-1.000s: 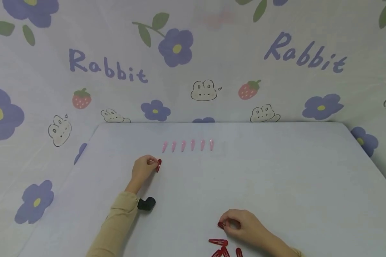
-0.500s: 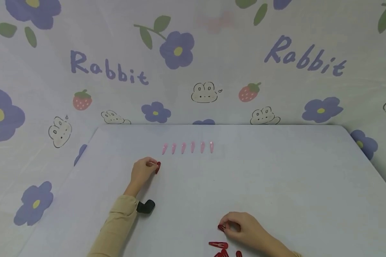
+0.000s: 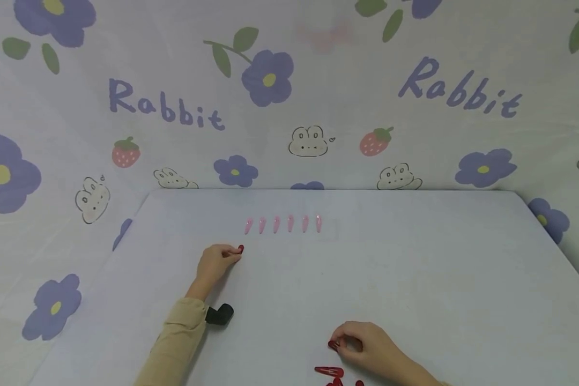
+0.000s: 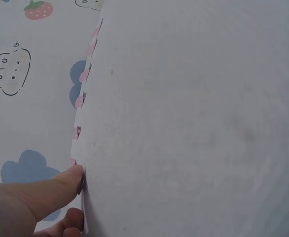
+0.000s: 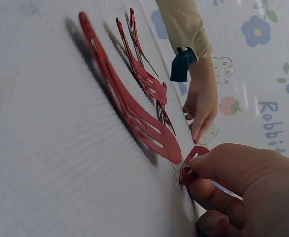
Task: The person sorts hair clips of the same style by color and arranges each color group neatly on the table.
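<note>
So there's a row of six pink snap hair clips [image 3: 290,223] lined up side by side on the white table [image 3: 415,279], and I'll place everything off that row. Left hand [image 3: 217,264] is just on the near side of the row's left end, thumb and fingertips closed in a pinch on a red snap clip [image 3: 240,249]. Only its rounded end really pokes out, fingers hide the rest, so can't tell if it's touching the table. Right hand [image 3: 369,347] is well to the near side of the row, out past its right end, thumb and finger pinching another red clip [image 3: 334,346]. Loose red clips [image 3: 329,371] lie even farther to the near side of the row; a few are cut off by the head view, and some overlap in the wrist view. Beyond the row hangs a "Rabbit" print cloth [image 3: 347,80] with purple flowers and strawberries.
</note>
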The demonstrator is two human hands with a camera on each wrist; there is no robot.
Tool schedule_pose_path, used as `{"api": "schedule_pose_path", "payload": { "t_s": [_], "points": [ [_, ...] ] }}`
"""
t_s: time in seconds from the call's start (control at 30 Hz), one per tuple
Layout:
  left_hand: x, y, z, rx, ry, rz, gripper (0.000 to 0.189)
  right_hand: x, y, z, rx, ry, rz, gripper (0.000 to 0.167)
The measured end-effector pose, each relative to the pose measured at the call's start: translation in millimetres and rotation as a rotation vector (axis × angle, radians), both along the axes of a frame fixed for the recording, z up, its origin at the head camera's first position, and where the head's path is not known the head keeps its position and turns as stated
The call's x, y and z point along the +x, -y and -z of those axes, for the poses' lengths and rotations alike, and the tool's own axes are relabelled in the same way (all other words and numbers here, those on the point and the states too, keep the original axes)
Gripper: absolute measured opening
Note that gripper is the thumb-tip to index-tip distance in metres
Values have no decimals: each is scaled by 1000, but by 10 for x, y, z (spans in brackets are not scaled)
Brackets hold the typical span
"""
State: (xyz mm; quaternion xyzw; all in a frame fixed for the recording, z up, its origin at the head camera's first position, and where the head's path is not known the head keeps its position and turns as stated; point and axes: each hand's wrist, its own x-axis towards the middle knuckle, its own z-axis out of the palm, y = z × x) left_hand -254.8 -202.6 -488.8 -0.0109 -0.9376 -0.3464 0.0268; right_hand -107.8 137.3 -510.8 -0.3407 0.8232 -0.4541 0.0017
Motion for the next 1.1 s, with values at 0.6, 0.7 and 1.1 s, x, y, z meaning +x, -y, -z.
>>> {"api": "schedule_pose_path", "payload": {
  "t_s": [0.6, 0.7, 1.1],
  "points": [
    [27, 8, -77, -114, 108, 25, 13, -34, -7, -100, -75, 331, 14, 5],
    [26, 32, -122, -126, 135, 35, 14, -74, 1, -137, -78, 371, -11, 6],
    [0, 61, -104, -124, 141, 2, 9, -275, 103, -284, -69, 447, -44, 8]
  ]
}}
